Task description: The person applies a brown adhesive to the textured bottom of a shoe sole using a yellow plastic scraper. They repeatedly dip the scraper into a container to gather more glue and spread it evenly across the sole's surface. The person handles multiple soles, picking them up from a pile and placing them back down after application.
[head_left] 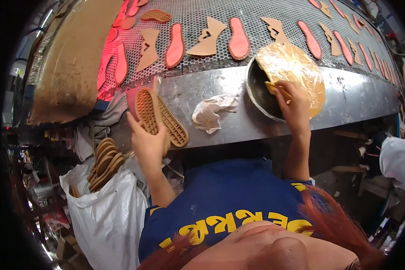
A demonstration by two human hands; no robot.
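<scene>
My left hand (149, 143) grips two tan, waffle-treaded rubber soles (159, 117) at their ends (light, bendy); my right hand (296, 108) pinches a yellow brush (276, 89).

Left forearm raised from lower centre, left hand (149, 143) palm up with fingers curled in a grip, right forearm extended upward and bare, right hand (295, 108) knuckles toward the camera, fingers closed in a pinch, hands well apart
</scene>
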